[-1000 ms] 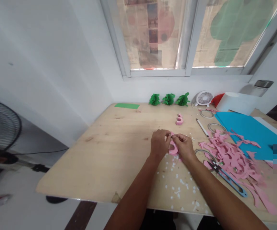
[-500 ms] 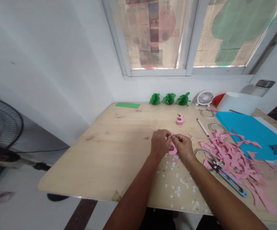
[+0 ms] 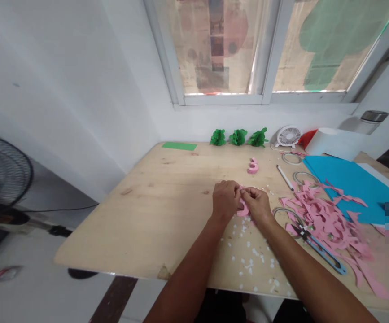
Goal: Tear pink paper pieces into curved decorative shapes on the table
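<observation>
My left hand [image 3: 226,197] and my right hand [image 3: 257,202] meet over the wooden table, fingertips pinched together on a curved pink paper cutout [image 3: 243,210]. Its lower curve shows between them; the upper part is mostly hidden by my fingers. Beyond my hands lies another pink paper cutout [image 3: 253,166], shaped like a 3. Small white scraps [image 3: 250,264] are scattered under and in front of my wrists. To the right of my right forearm, blue-handled thread snips [image 3: 322,250] rest against a heap of pink paper scraps [image 3: 329,220].
Three green paper figures [image 3: 238,137] and a small white fan [image 3: 288,136] stand along the wall. A green strip [image 3: 179,146] lies at the back left. On the right are a white pen [image 3: 285,177], rolls of tape [image 3: 306,179] and blue sheets [image 3: 359,188].
My hands stay pinched on the pink paper cutout in almost the same place. The view has shifted very slightly; nothing else has visibly moved.
</observation>
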The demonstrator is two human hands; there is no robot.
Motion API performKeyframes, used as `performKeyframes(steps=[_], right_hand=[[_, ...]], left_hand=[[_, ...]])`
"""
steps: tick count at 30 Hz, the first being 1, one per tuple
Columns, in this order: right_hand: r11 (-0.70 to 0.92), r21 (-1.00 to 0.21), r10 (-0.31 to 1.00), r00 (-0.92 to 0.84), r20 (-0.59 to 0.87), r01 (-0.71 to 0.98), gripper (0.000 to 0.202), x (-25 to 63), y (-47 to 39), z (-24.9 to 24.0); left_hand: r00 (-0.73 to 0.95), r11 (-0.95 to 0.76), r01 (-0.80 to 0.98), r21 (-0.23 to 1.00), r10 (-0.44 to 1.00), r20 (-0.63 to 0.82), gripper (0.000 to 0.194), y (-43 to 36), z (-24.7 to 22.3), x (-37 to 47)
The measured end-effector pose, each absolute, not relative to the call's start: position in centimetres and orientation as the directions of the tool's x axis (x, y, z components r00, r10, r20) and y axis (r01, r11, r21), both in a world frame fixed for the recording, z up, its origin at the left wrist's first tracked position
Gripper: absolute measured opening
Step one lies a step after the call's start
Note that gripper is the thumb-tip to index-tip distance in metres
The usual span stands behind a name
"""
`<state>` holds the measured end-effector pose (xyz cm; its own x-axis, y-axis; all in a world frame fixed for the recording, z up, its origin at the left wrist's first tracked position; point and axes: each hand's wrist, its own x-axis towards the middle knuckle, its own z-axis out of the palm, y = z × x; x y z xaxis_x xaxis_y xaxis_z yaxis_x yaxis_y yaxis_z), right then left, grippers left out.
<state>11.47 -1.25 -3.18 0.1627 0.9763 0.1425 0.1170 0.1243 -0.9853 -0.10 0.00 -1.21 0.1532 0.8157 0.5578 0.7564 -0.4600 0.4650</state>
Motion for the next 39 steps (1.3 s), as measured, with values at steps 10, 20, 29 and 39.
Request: performKeyframes(steps=[10, 20, 29, 39], right_hand=[[0.094, -0.993, 0.973, 0.203, 0.106, 0.065, 0.027, 11.63, -0.99, -3.34], [0.106, -0.992, 0.968, 0.222, 0.119, 0.069, 0.028, 11.68, -0.94, -3.53], [0.099, -0.993, 0.973, 0.205, 0.111, 0.068, 0.026, 11.74, -0.96, -3.78], [0.105, -0.99, 0.973, 0.195, 0.121, 0.09, 0.027, 11.72, -0.91, -3.86]], left_hand=[[0.054, -0.397, 0.747, 0.533, 0.836, 0.547, 0.009, 0.34, -1.37, -0.41], [0.169, -0.554, 0.603, 0.574, 0.792, 0.587, 0.01, 0.04, -0.94, -0.39], [0.19, -0.538, 0.632, 0.558, 0.805, 0.562, 0.007, 0.11, -1.07, -0.4], [0.153, -0.495, 0.616, 0.613, 0.839, 0.523, 0.007, -0.06, -0.76, -0.37]])
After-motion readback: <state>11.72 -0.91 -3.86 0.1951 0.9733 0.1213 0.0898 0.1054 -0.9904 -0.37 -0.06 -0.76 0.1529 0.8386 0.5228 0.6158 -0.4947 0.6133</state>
